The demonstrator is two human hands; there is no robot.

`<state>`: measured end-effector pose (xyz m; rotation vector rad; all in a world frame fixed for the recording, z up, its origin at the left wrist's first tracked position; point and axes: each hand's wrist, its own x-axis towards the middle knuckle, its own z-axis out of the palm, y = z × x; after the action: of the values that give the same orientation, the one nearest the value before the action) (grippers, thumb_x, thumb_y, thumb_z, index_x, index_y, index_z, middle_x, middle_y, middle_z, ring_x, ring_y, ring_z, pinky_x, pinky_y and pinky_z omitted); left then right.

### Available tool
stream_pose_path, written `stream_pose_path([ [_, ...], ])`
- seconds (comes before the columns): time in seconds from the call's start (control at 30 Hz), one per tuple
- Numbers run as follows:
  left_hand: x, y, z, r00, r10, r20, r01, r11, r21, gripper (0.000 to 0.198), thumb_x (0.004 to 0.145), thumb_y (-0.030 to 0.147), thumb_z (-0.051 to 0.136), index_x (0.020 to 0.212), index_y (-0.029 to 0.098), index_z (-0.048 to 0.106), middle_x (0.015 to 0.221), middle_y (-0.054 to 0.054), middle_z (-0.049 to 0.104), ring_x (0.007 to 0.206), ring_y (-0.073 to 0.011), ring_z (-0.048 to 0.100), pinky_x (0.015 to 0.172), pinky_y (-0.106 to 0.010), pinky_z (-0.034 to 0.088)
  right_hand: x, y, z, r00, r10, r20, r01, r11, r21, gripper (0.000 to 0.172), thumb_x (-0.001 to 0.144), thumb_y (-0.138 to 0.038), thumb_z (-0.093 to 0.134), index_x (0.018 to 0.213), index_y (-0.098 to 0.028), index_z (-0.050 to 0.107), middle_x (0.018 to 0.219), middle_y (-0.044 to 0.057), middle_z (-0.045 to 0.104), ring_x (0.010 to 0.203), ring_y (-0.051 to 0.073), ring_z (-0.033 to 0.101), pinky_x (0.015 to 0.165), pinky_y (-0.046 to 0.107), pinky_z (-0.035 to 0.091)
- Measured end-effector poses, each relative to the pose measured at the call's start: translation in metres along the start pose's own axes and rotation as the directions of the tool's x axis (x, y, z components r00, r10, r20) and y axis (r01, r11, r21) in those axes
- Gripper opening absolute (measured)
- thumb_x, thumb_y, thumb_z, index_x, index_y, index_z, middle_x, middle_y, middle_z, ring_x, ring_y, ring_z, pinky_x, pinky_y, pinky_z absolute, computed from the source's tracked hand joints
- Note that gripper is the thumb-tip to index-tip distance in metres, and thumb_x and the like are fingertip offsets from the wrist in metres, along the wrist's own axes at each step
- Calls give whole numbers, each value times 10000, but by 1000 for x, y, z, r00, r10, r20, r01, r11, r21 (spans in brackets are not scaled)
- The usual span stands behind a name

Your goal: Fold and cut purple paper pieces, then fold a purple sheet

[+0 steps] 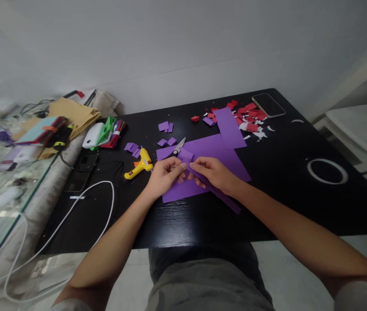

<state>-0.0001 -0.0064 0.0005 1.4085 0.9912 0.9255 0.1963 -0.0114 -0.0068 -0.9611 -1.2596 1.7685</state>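
Note:
A narrow purple paper strip (224,198) runs from between my hands down to the right, over the desk's front part. My right hand (214,172) grips it near its upper end, thumb on top. Close beside it, my left hand (167,176) has its thumb and fingers pinched at the strip's end; its exact hold is partly hidden. Beneath both hands lies a large purple sheet (183,190). Small scissors (179,146) rest just beyond my fingers, with a cut purple piece (186,154) by them. A yellow glue gun (140,164) lies left of my left hand.
Small purple pieces (132,148) lie in groups on the black desk (283,194). A purple rectangle (230,127) overlaps the sheet near red paper scraps (251,116) and a phone (268,105). A tape ring (327,171) is at right; a white cable (112,198) loops at left.

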Motion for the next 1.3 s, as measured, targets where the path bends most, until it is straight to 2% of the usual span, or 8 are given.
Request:
stream_pose_path([
  [0.13, -1, 2, 1, 1000, -6, -8, 6, 1000, 13, 413, 833, 529, 790, 767, 152, 635, 613, -11, 688, 513, -106, 610, 547, -232, 512, -1, -1, 2, 1000, 2, -4, -2, 1000, -15, 321, 900, -465, 714, 791, -179, 616, 715, 14, 719, 501, 95, 576, 464, 226, 451],
  [0.3, -1, 1, 1, 1000, 0, -20, 1, 1000, 30, 392, 851, 498, 772, 759, 155, 606, 594, 1, 672, 499, -95, 596, 541, -218, 495, -2, -4, 3, 1000, 14, 22, -14, 1000, -21, 347, 921, -484, 694, 780, -170, 649, 630, 1, 675, 496, 100, 575, 480, 228, 464],
  [0.57, -1, -4, 0, 1000, 4, -23, -2, 998, 68, 323, 880, 432, 732, 774, 166, 581, 591, 9, 667, 480, -88, 584, 513, -202, 457, -1, 2, 1, 999, -7, 45, 7, 1000, 0, 359, 890, -506, 742, 825, -164, 656, 741, 27, 722, 534, 116, 637, 475, 237, 517],
  [0.87, -1, -2, 0, 999, 9, -32, -7, 998, 70, 327, 874, 442, 728, 771, 166, 586, 602, 11, 655, 502, -95, 583, 532, -213, 458, 0, 5, 0, 998, -48, 46, 48, 999, 0, 404, 868, -546, 771, 809, -160, 668, 722, 25, 728, 514, 106, 627, 486, 234, 520],
  [1.07, -1, -5, 3, 999, 24, -29, -22, 997, 75, 339, 909, 479, 709, 836, 158, 631, 629, 7, 651, 552, -101, 594, 567, -217, 469, 1, 6, 3, 997, -70, 43, 71, 997, -25, 435, 827, -573, 809, 797, -160, 674, 706, 22, 729, 518, 120, 644, 475, 240, 523],
  [1.3, 0, -5, 1, 993, 66, -100, -60, 997, 57, 348, 893, 490, 735, 820, 160, 653, 622, 10, 653, 532, -93, 576, 549, -214, 464, -1, 4, 3, 993, 47, 109, -49, 999, 10, 436, 893, -580, 732, 851, -148, 692, 776, 55, 766, 529, 122, 655, 518, 258, 537],
])
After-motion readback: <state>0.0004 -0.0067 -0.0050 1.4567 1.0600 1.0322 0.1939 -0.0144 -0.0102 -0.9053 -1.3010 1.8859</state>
